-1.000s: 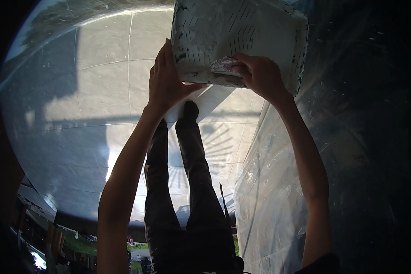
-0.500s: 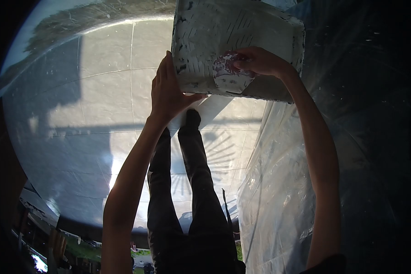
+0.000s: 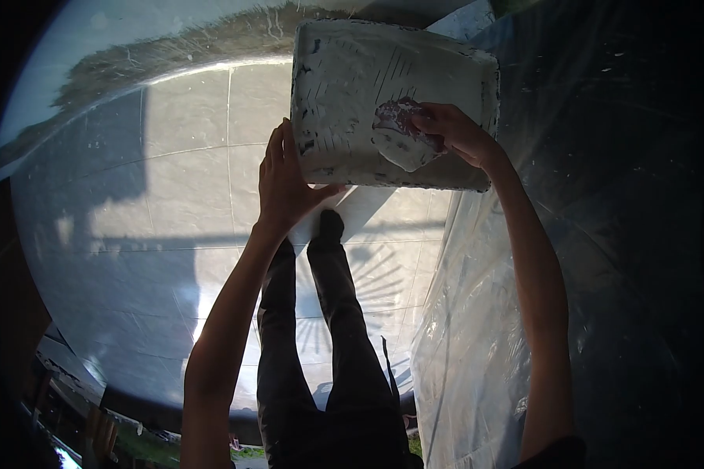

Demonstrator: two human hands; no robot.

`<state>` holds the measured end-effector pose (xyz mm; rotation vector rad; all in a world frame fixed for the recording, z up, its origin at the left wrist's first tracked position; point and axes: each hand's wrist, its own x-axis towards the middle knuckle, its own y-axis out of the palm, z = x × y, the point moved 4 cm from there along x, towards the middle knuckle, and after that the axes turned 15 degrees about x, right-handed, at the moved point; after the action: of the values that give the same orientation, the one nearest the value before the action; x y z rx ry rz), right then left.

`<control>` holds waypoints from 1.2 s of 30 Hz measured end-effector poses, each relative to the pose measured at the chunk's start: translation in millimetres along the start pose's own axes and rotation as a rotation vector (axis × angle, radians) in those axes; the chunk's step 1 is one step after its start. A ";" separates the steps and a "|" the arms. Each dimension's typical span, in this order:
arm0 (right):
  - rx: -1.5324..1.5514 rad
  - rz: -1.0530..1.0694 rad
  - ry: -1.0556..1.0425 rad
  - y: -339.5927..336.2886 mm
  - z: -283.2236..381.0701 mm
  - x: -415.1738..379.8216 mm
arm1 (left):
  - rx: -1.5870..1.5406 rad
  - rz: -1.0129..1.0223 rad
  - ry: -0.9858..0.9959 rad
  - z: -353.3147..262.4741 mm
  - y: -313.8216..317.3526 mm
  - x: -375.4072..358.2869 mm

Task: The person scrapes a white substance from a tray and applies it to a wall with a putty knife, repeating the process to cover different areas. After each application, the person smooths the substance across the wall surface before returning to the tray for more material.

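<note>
Steadily, a slab gets its coat

Overhead, a person works a pale, mortar-smeared slab (image 3: 383,102) held up above the tiled floor (image 3: 172,195). The left hand (image 3: 285,184) clasps the slab's near-left corner, fingers flat against its side and thumb tucked under the lower edge, bearing the weight. The right hand (image 3: 450,129) is closed around a small scraper (image 3: 399,133), its blade caked with purplish-grey paste and pressed to the slab's face just right of centre.

To do this stroke well, judging from the frame, the blade wants to lie at a shallow angle and travel in even, overlapping passes toward the slab's edges, while the supporting hand keeps the slab from tipping; an uneven pull could leave ridges or bare patches.

The slab is roughly square with rounded corners, thick, and coated in whitish paste. Short dark comb marks run in rows across its face, and dark flecks show along its left and lower edges where the coat is thin. Below the slab, the person's dark-trousered legs (image 3: 321,328) stand on the floor; to the slab's right hangs crinkled plastic sheeting (image 3: 477,328).
</note>
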<state>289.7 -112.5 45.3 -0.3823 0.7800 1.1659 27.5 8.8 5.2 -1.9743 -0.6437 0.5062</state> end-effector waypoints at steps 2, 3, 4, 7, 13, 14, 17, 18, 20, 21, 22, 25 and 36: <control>0.089 -0.034 -0.053 6.0 11.5 -11.4 | -0.003 -0.034 0.010 -2.5 -10.4 1.2; 0.181 -0.064 -0.096 9.2 18.8 -17.3 | -0.001 -0.040 0.015 -4.7 -15.8 3.0; 0.180 -0.065 -0.105 8.4 23.4 -20.0 | -0.011 -0.092 0.034 -7.2 -23.6 4.8; 0.231 -0.037 -0.178 7.9 43.6 -29.4 | -0.040 -0.173 0.064 -14.4 -47.6 13.4; 0.351 -0.009 -0.352 21.0 109.1 -65.3 | -0.080 -0.273 0.094 -33.2 -111.5 29.4; 0.365 0.010 -0.367 22.1 121.7 -73.6 | -0.099 -0.283 0.097 -37.1 -124.8 31.0; 0.378 0.029 -0.420 29.0 165.5 -103.6 | -0.091 -0.335 0.132 -48.3 -167.8 34.9; 0.390 0.025 -0.429 32.9 181.0 -115.6 | -0.084 -0.368 0.145 -52.6 -183.8 35.3; 0.388 -0.002 -0.514 41.9 215.4 -141.9 | -0.064 -0.398 0.142 -60.7 -215.4 37.4; 0.406 0.013 -0.536 43.4 231.6 -154.3 | -0.074 -0.424 0.152 -64.3 -230.7 38.8; 0.422 0.030 -0.559 46.5 246.4 -166.7 | -0.075 -0.436 0.150 -69.0 -247.3 40.0; 0.419 0.038 -0.663 61.9 316.8 -221.7 | -0.057 -0.528 0.194 -97.4 -328.0 48.6; 0.381 0.134 -0.942 131.3 512.5 -378.8 | -0.078 -0.943 0.357 -173.5 -550.7 65.6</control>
<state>279.0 10.3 684.2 0.5276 0.1763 1.1242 55.3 152.5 567.5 -1.5339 -1.2471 -0.4394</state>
